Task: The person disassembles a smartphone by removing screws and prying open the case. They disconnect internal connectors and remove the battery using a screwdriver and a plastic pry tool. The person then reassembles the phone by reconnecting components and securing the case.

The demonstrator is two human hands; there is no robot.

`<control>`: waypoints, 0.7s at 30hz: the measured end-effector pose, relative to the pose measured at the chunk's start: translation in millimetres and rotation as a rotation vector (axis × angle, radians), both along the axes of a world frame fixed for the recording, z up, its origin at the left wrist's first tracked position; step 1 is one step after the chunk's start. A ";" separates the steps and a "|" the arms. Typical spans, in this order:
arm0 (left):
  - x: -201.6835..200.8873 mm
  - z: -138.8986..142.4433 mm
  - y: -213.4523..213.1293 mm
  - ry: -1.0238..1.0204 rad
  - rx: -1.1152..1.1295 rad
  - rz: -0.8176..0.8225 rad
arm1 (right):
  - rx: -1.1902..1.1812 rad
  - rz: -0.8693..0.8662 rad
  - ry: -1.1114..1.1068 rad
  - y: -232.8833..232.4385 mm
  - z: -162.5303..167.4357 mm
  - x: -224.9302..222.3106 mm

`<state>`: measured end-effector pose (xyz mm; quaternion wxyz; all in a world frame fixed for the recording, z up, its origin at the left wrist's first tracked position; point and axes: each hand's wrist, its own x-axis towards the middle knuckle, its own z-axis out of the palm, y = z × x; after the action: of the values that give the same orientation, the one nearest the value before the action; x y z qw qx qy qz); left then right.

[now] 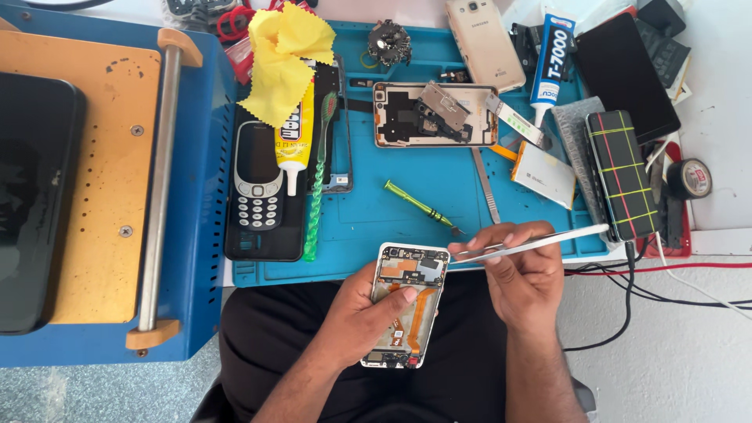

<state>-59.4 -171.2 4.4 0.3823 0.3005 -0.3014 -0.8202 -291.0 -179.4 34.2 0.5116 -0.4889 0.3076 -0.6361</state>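
Head view shows, at lower centre of the frame, the left hand (362,313) clasped around an opened phone (406,304), back cover already off, orange flex cables exposed; the right hand (521,278) pinches metal tweezers (540,243) beside its top edge, board not yet removed

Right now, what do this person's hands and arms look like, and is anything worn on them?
Both forearms are bare: no sleeves, gloves or watch show. The left hand and the right hand show no rings that I can make out. Short nails. Dark clothing covers the lap beneath them.
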 end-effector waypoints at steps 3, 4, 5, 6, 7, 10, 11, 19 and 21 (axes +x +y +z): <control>0.1 -0.8 -0.1 -0.024 -0.050 0.013 | -0.011 0.011 0.014 0.2 0.5 -1.2; 0.0 -1.1 -0.3 -0.017 -0.048 0.015 | -0.014 0.012 0.017 0.2 0.9 -1.3; 0.0 -1.3 -0.3 -0.010 -0.045 0.017 | -0.015 -0.005 0.037 0.9 1.3 -1.0; -0.1 -1.4 -0.2 -0.003 -0.042 0.019 | -0.016 -0.022 0.057 2.5 2.0 -0.4; 0.2 -1.4 -0.6 0.001 -0.044 0.013 | -0.017 -0.038 0.077 3.5 2.6 0.5; 0.3 -0.8 -0.2 0.015 -0.035 0.007 | -0.056 -0.042 0.127 7.4 5.1 3.4; -0.4 -0.5 -0.4 0.021 -0.027 0.011 | -0.056 -0.043 0.138 8.2 6.4 3.9; 0.8 2.4 -0.4 0.020 -0.018 -0.001 | -0.053 -0.028 0.100 1.4 10.8 9.3; 1.1 2.9 -0.4 0.035 -0.019 -0.004 | -0.033 0.047 0.113 -5.5 10.5 9.4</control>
<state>-58.3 -171.6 7.3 0.3885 0.2821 -0.3029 -0.8232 -281.6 -184.9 44.7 0.5003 -0.5394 0.3140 -0.6001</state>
